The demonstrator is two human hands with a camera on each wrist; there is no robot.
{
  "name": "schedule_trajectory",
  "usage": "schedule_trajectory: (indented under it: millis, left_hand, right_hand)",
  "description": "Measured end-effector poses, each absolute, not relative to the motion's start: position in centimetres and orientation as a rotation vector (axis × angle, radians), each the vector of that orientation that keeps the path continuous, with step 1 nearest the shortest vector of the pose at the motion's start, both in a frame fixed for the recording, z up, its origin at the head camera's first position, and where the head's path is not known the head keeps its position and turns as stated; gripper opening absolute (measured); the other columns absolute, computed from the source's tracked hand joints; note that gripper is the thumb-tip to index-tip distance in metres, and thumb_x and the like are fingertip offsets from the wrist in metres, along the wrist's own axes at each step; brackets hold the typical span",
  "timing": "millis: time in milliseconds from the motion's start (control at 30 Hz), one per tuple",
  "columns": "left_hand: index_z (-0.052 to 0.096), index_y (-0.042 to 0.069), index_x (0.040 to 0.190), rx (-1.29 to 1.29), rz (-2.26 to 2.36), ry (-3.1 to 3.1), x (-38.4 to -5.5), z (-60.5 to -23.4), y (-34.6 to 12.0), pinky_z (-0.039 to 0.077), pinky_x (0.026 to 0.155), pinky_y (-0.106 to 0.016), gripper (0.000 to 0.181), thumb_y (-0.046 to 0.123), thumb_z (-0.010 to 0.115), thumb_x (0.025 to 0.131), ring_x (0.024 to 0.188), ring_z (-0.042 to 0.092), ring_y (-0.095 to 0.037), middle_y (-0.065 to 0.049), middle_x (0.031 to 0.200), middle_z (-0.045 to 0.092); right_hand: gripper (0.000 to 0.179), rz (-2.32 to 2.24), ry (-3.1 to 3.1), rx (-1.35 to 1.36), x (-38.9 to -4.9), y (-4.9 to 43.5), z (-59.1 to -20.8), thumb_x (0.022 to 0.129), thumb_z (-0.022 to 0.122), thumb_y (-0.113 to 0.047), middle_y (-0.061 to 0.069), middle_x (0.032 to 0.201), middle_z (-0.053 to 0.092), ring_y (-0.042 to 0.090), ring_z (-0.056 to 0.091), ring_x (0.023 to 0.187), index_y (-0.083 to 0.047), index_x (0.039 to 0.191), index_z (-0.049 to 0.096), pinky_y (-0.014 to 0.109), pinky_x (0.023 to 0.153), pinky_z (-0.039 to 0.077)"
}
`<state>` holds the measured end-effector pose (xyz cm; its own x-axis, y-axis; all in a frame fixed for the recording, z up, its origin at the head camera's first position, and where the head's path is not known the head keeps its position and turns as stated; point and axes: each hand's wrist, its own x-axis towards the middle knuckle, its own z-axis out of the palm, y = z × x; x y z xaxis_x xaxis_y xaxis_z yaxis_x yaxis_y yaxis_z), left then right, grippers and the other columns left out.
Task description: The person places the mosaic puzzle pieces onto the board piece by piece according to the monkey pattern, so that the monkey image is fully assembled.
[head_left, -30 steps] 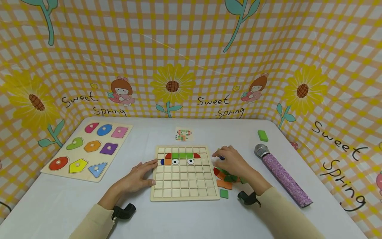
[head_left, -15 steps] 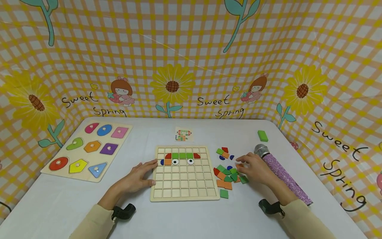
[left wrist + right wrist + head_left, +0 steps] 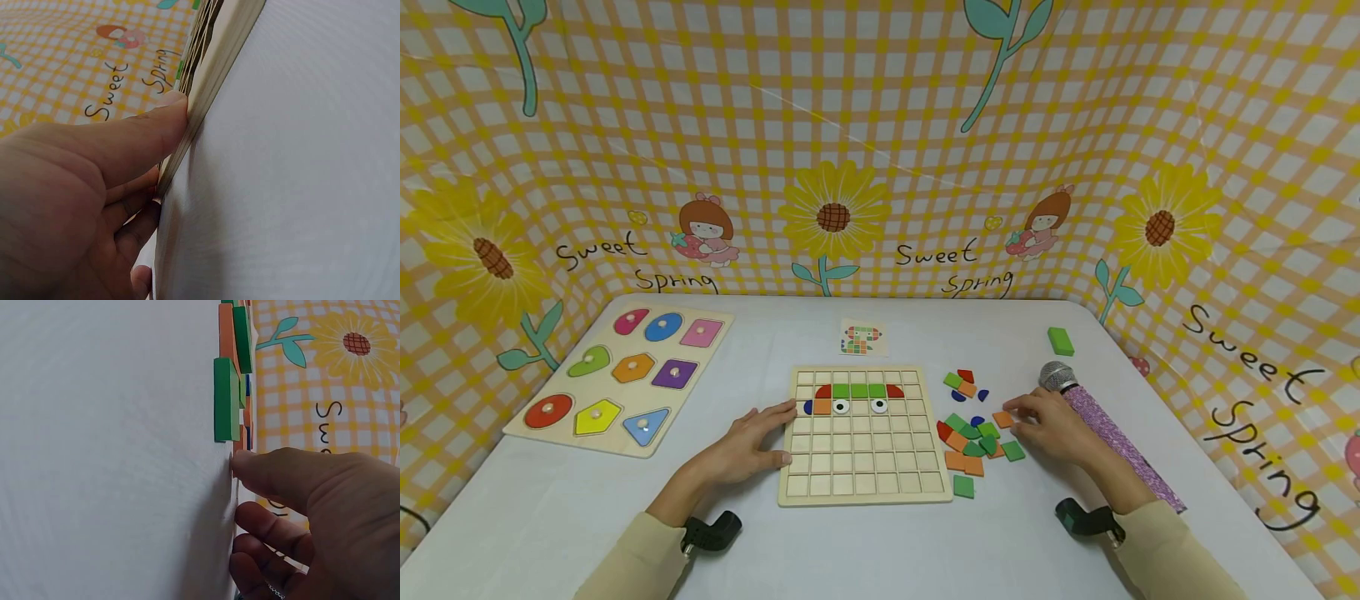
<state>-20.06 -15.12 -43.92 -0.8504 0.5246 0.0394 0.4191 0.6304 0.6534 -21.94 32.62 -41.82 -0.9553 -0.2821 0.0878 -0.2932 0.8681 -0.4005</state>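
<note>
My left hand point(image 3: 747, 446) rests against the left edge of the wooden grid board point(image 3: 865, 461), its fingers fairly straight. In the left wrist view the thumb point(image 3: 153, 128) touches the board's side. Red, green, orange and blue tiles and two round eye pieces point(image 3: 878, 406) sit in the board's upper rows. To the board's right, my right hand point(image 3: 1051, 427) holds an orange square tile point(image 3: 1003, 419) at its edge between thumb and forefinger, low at the table. In the right wrist view the hand mostly hides that tile, beyond a green tile point(image 3: 225, 400).
Loose tiles point(image 3: 973, 448) lie between board and right hand. A picture card point(image 3: 863, 337) is behind the board. A knobbed shape puzzle point(image 3: 625, 375) lies at left. At right are a glittery pink microphone point(image 3: 1112, 437) and a green block point(image 3: 1061, 341).
My right hand has moved right from beside the board, uncovering the loose tiles, and the dark blue piece it held is out of its fingers. It now has the orange tile. My left hand stays put.
</note>
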Motion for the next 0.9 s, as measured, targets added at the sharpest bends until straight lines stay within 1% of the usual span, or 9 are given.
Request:
schedule_trajectory:
  millis: [167,467,633,767,900]
  left_hand:
    - [0.038,-0.001,0.142,0.786,1.023,2.692,-20.0,-43.9,-15.1,0.010,0.117,-0.060,0.067,0.021,0.067,0.086,0.144,0.024,-0.036,-0.016,0.154,0.030]
    - [0.038,-0.001,0.142,0.787,1.032,2.688,-20.0,-43.9,-15.1,0.009,0.117,-0.060,0.067,0.021,0.067,0.086,0.144,0.023,-0.037,-0.016,0.154,0.029]
    - [0.038,-0.001,0.142,0.789,1.038,2.680,-20.0,-43.9,-15.2,0.009,0.117,-0.060,0.067,0.021,0.067,0.086,0.144,0.023,-0.037,-0.017,0.154,0.029]
    - [0.038,-0.001,0.142,0.786,1.043,2.677,-20.1,-44.0,-15.2,0.009,0.117,-0.059,0.067,0.021,0.067,0.086,0.144,0.024,-0.036,-0.016,0.154,0.029]
    - [0.038,-0.001,0.142,0.787,1.044,2.679,-20.1,-44.1,-15.2,0.009,0.117,-0.060,0.067,0.022,0.067,0.086,0.144,0.024,-0.036,-0.016,0.154,0.030]
  right_hand:
    - [0.025,0.642,-2.999,0.476,-22.0,32.7,-41.9,0.084,0.066,-0.009,0.006,0.095,0.058,0.022,0.051,0.092,-0.009,0.108,0.069,0.033,0.076,0.042]
    - [0.023,0.633,-2.978,0.471,-22.0,32.6,-42.0,0.083,0.066,-0.009,0.004,0.091,0.059,0.019,0.047,0.087,-0.009,0.106,0.070,0.029,0.073,0.036]
    - [0.023,0.667,-2.974,0.467,-21.8,31.8,-41.6,0.084,0.068,-0.011,0.005,0.095,0.062,0.020,0.050,0.090,-0.009,0.106,0.070,0.030,0.075,0.042]
    - [0.023,0.709,-2.970,0.459,-21.8,30.2,-41.1,0.085,0.068,-0.015,0.007,0.097,0.063,0.023,0.054,0.092,-0.008,0.108,0.070,0.035,0.077,0.049]
    - [0.024,0.743,-2.986,0.411,-21.9,28.1,-40.8,0.087,0.065,-0.017,0.008,0.100,0.062,0.025,0.052,0.097,-0.009,0.109,0.069,0.040,0.080,0.048]
